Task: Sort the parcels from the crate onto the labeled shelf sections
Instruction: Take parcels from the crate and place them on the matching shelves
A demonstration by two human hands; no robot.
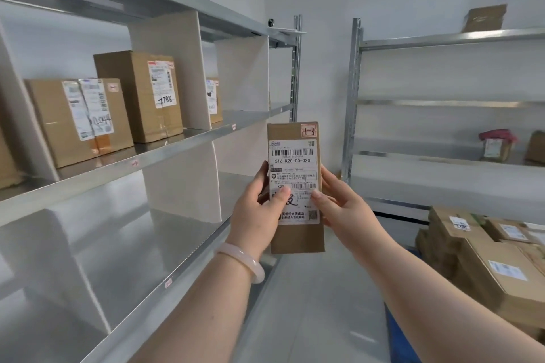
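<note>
I hold a narrow brown cardboard parcel (295, 132) upright in front of me, its white shipping label facing the camera and reading 516-K20-00-030. My left hand (259, 209) grips its left edge, thumb pressed on the label. My right hand (339, 203) grips the right edge, thumb also on the label. To the left runs the metal shelf unit (165, 150) split by beige dividers (177, 68), with small red tags on the shelf edges. Several more parcels (486, 268) are piled in a blue crate (398, 339) at the lower right.
Three labelled cardboard boxes stand on the upper left shelf: one (79, 118), a taller one marked 7786 (141, 94), and one (214, 100) behind a divider. A second metal rack (442, 103) at the back right holds a few parcels (497, 146).
</note>
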